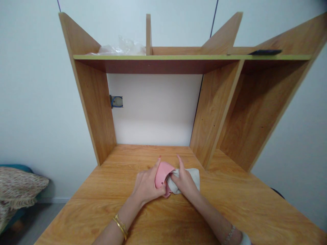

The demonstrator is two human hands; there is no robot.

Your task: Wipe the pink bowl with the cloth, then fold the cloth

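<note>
Both of my hands rest together on the wooden desk [107,190], near its middle. My left hand [146,185] is closed around a small pink piece of cloth [161,173], its index finger stretched forward along the pink edge. My right hand [184,182] presses down on and grips a pale grey-white piece of cloth [195,176], with its index finger pointing away from me. The pink and the pale cloth touch between my hands and seem to be bunched together.
The desk has a wooden hutch with a side panel [95,102] on the left, a divider [212,112] on the right and a top shelf [178,58]. Clear plastic [120,49] and a dark flat object [265,52] lie on the shelf. A patterned cushion [17,187] sits at far left.
</note>
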